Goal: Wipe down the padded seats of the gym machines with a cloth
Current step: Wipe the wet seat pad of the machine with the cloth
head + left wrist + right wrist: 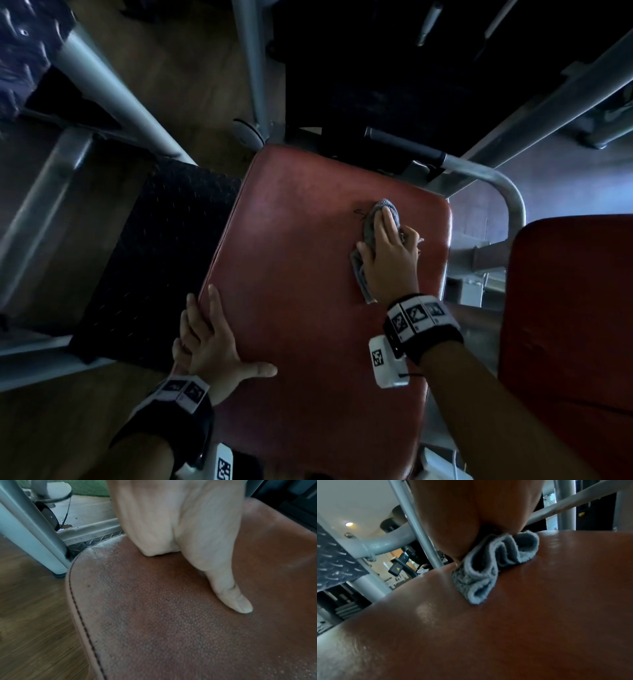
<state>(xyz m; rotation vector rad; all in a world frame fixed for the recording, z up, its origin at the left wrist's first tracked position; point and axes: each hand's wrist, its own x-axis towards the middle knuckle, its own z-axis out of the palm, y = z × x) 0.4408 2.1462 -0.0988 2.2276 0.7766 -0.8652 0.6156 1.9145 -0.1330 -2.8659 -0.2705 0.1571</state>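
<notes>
A red padded seat (301, 274) fills the middle of the head view. My right hand (390, 250) holds a bunched grey cloth (385, 205) down on the seat's far right part. In the right wrist view the cloth (488, 568) sticks out in folds from under the palm (471, 513) and lies on the shiny pad (522, 628). My left hand (209, 335) rests flat on the seat's near left edge, fingers straight and thumb spread. The left wrist view shows that thumb (228, 588) lying on the grained red pad (171, 635).
A second red pad (575, 325) stands close on the right. A black diamond-plate footplate (154, 257) lies left of the seat. Grey steel frame tubes (113, 96) run around it, with a black-gripped handle (404, 144) behind. Wooden floor (51, 428) shows at the near left.
</notes>
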